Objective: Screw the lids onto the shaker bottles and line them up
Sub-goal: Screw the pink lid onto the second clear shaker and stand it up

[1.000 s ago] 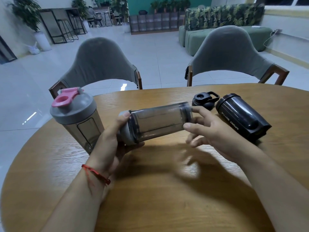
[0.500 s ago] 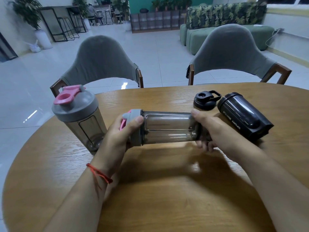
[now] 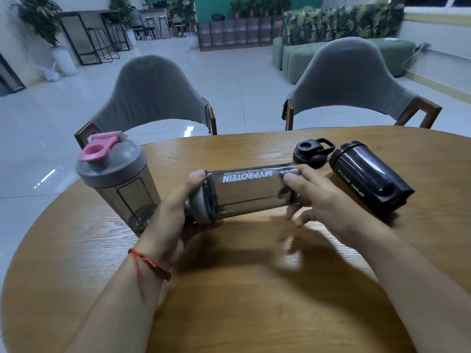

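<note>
I hold a smoky clear shaker bottle (image 3: pixel 251 192) sideways above the round wooden table (image 3: pixel 254 301); white "MYPROTEIN" lettering faces up. My left hand (image 3: pixel 175 212) is wrapped around its grey lid (image 3: pixel 201 206) at the left end. My right hand (image 3: pixel 321 200) grips the bottle's base end, fingers blurred. A second smoky shaker (image 3: pixel 119 182) with a grey lid and pink flip cap stands upright at the left. A black "SPORT BOTTLE" shaker (image 3: pixel 369 182) lies on its side at the right, mouth uncovered, with its black lid (image 3: pixel 312 152) lying loose beside it.
Two grey chairs stand behind the table, one at back left (image 3: pixel 153 95) and one at back right (image 3: pixel 351 80). The table's curved edge runs close behind the standing shaker. Bare wood spreads in front of my arms.
The held bottle has turned about its long axis, so the white lettering now faces up. My left hand has slid further over the lid and my right fingers have shifted on the base.
</note>
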`<state>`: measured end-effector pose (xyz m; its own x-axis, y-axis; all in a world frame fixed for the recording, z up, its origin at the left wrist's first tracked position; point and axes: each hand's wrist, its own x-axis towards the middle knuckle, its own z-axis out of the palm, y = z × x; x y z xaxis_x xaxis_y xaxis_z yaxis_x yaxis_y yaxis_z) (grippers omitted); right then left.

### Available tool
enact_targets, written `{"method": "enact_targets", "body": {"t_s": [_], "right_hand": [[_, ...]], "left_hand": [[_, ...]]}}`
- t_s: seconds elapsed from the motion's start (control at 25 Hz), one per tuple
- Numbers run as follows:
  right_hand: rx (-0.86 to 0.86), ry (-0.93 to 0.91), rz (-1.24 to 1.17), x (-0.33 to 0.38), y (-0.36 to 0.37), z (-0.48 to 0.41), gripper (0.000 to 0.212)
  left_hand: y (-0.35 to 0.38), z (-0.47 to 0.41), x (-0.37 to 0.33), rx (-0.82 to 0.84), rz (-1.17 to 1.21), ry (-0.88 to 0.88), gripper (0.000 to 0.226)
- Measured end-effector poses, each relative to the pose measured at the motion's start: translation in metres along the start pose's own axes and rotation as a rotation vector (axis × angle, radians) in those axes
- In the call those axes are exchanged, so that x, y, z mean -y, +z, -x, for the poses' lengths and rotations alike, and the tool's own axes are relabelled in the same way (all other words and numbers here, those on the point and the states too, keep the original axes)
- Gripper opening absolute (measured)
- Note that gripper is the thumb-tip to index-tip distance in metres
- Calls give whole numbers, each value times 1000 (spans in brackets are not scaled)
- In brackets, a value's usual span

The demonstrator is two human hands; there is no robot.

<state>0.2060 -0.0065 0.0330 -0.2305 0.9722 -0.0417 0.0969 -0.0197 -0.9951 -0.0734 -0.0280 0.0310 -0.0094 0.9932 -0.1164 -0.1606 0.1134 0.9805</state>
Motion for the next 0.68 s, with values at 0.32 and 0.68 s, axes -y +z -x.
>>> {"method": "enact_targets", "body": {"t_s": [0.32, 0.68], "right_hand": [[-35, -12, 43, 0, 0, 0, 44], [-76, -3, 155, -2, 6, 3, 50]], "left_hand": [[1, 2, 1, 16, -24, -43, 43], [3, -4, 4, -10, -37, -36, 44]]}}
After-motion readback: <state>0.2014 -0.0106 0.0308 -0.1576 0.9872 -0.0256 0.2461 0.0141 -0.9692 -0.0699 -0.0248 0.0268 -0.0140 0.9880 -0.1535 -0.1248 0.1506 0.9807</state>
